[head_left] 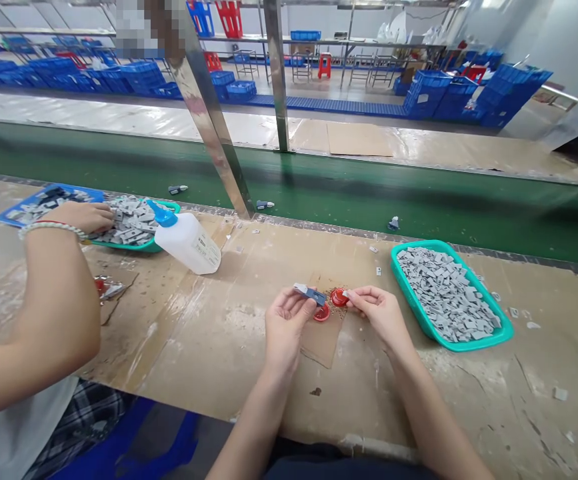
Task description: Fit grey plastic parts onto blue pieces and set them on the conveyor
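Note:
My left hand point(287, 325) grips a small dark blue-grey plastic part point(313, 295) with a whitish end, held above the table between thumb and fingers. My right hand point(376, 310) pinches a small light-grey piece point(347, 297) at the fingertips, over a red cap point(339, 298). A second red cap point(321, 313) lies just beneath the part in my left hand. Both caps sit on or beside a scrap of cardboard point(321, 347) dotted with brown specks. Right of my hands stands a green tray point(421, 320) full of small light-grey pieces.
At left, a co-worker's hand point(76, 219) reaches into another green tray point(141, 247) of grey parts beside a blue tray point(11, 215). A white squeeze bottle point(186, 243) tilts there. Beyond runs a green conveyor belt point(323, 190) with several parts; a metal post point(213, 127) rises at the edge.

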A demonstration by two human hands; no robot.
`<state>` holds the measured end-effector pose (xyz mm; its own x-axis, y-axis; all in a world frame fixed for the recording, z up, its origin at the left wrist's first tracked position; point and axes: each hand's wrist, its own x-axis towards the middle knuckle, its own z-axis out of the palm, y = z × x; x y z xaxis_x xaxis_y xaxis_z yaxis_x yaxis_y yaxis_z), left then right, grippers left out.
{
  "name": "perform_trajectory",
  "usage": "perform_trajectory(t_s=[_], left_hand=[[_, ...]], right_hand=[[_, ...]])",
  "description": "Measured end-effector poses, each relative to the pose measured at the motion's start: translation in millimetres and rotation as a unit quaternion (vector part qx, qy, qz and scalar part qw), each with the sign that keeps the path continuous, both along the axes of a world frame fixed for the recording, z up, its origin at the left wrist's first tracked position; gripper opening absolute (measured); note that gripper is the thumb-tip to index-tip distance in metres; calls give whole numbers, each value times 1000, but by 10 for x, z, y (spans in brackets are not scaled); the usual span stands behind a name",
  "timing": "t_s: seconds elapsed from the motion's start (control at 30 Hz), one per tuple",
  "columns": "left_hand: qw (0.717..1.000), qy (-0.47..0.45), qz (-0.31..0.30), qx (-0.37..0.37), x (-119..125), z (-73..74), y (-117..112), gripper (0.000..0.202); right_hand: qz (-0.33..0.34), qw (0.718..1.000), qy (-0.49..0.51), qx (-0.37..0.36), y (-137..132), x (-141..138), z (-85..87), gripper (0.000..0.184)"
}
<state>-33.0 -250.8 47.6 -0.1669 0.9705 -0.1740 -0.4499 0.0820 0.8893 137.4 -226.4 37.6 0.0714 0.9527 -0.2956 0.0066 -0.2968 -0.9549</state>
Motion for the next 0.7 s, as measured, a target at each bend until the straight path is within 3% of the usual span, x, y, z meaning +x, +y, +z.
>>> perform_trajectory(t_s=[0.17, 0.3, 0.7], left_hand=[[998, 57, 2, 11, 153, 13, -16, 28], [998, 59, -16, 24, 275, 78, -39, 27], [996, 80, -5, 26, 396, 139, -35, 24]], right_hand=[[1, 995, 97, -14, -116, 60, 278, 26], [20, 993, 115, 14, -211, 71, 425, 22], [97, 987, 127, -7, -197, 110, 392, 26]])
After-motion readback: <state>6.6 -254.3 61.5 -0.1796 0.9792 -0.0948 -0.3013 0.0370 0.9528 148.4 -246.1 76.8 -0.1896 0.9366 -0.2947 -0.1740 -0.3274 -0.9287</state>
